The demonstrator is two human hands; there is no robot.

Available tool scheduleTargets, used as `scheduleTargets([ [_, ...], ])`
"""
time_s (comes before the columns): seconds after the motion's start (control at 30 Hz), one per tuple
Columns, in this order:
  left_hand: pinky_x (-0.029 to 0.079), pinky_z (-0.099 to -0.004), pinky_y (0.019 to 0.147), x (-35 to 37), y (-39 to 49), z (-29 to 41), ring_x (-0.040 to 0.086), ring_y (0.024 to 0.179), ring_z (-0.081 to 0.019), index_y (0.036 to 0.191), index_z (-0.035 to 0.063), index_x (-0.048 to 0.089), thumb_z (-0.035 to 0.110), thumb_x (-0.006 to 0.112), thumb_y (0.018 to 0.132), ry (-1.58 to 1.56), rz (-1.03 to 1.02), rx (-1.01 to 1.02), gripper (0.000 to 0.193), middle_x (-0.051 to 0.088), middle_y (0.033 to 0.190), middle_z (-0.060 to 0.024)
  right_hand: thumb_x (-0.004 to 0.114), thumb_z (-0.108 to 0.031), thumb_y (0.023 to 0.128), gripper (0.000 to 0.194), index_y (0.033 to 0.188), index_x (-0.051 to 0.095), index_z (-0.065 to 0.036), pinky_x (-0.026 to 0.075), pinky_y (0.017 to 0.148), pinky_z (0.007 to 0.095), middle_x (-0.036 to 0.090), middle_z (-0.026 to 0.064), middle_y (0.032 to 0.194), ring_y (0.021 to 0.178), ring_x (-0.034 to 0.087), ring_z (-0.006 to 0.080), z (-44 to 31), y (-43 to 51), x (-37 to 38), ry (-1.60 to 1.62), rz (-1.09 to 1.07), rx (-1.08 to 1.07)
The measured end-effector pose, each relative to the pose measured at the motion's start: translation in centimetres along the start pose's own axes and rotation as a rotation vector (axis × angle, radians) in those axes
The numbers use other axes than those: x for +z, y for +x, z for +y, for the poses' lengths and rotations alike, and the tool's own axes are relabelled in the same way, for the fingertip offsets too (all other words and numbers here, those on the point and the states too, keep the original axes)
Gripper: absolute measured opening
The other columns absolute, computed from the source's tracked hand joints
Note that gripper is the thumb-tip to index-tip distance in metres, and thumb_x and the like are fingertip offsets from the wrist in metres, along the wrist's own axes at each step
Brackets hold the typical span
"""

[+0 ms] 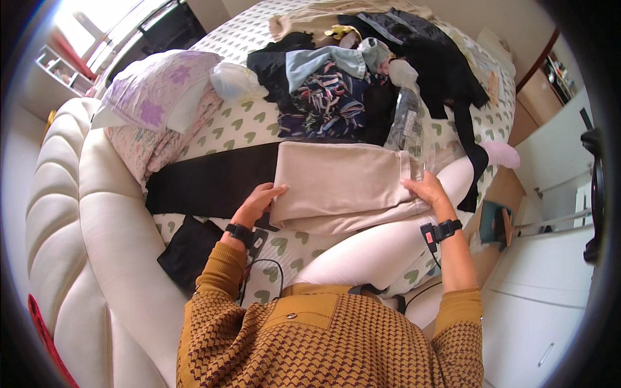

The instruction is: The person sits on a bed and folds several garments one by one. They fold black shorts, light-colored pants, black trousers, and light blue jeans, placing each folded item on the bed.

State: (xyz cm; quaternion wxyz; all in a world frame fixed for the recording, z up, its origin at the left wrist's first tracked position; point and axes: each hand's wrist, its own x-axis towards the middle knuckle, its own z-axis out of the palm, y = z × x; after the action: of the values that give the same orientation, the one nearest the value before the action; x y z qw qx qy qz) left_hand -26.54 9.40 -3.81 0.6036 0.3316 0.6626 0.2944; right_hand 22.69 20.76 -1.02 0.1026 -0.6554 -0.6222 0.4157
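A beige folded garment with a band at its right end spans the space between my hands. Its left end is pinched by my left hand, thumb on top. At the banded right end, my right hand grips the cloth, its thumb on the upper face. Beneath the beige cloth and out to the left lies a black garment, partly hidden. A smaller black cloth rests near my left forearm. Both wrists carry black straps with small devices and cables.
Beyond the beige cloth, a heap of clothes covers the heart-patterned bedspread. Floral pillows lean at the left by the padded cream headboard. A clear plastic bag lies right of the heap. My outstretched leg crosses the bed.
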Motion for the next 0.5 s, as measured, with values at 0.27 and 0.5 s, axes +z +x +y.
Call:
scheduleTargets([
  [0.27,0.058,-0.0357,0.085,0.7,-1.2,4.0,0.07,0.091,-0.0199,0.122,-0.0014,0.065,-0.002,0.071,0.08,-0.337,-0.134,0.299,0.042,0.071,0.108,-0.009,0.087,-0.015,0.064,0.074,0.126,0.054,0.011,0.056,0.089,0.0353,0.07,0.0183,0.105,0.096,0.069,0.0297,0.6,0.1,1.8,0.435,0.09,-0.083],
  [0.5,0.057,-0.0326,0.089,-8.6,-6.7,6.5,0.069,0.097,-0.0178,0.123,-0.0016,0.062,0.001,0.075,0.076,-0.174,0.066,0.364,0.048,0.071,0.11,-0.0092,0.089,-0.028,0.066,0.106,0.15,0.035,0.007,0.044,0.109,0.0395,0.059,0.0285,0.133,0.125,0.058,0.0361,-6.6,-1.5,3.8,0.287,0.224,-0.284],
])
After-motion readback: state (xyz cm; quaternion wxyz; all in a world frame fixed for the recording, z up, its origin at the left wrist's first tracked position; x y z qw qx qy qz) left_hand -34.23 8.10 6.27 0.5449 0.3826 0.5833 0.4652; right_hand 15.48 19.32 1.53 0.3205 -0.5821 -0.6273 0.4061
